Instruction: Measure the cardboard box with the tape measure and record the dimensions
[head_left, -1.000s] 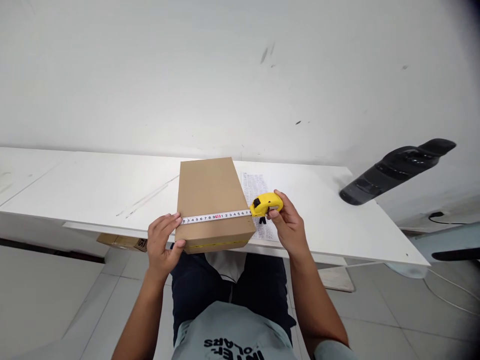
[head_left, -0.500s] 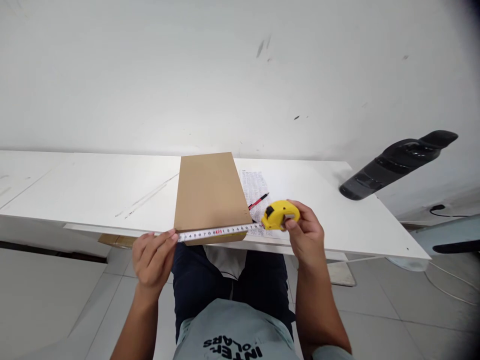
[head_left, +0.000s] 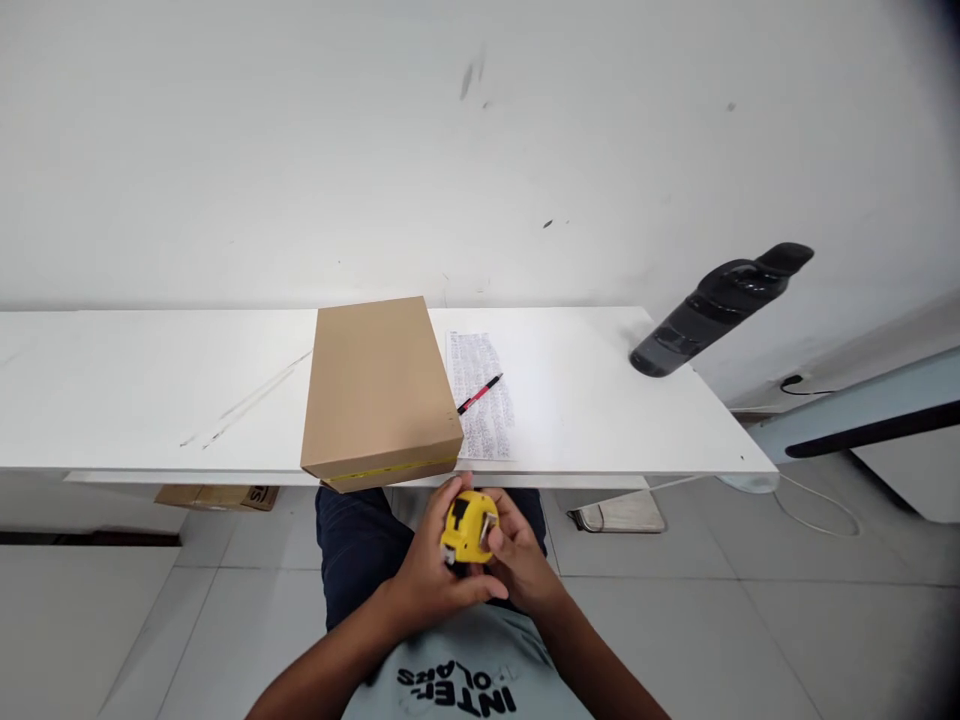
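Note:
A yellow tape measure [head_left: 470, 527] is held between both my hands over my lap, just off the table's front edge. My left hand [head_left: 427, 575] wraps its left side, thumb below the case. My right hand [head_left: 521, 560] grips the right side by the metal clip. No length of white blade shows outside the case. Beyond the hands, a brown cardboard box [head_left: 379, 385] rests on the white table, its near end at the front edge, with a yellow strip along its near side.
Right of the box lies a sheet of written paper [head_left: 484, 435] with a red and black pen [head_left: 480, 394] across it. A black bottle [head_left: 694, 325] stands near the table's [head_left: 570, 400] right end. Another cardboard box [head_left: 217, 496] sits below the table at left.
The blade stretched along the box's near edge has gone back into the case. My left hand left the box corner, and both hands came together on the tape measure, nearer my body.

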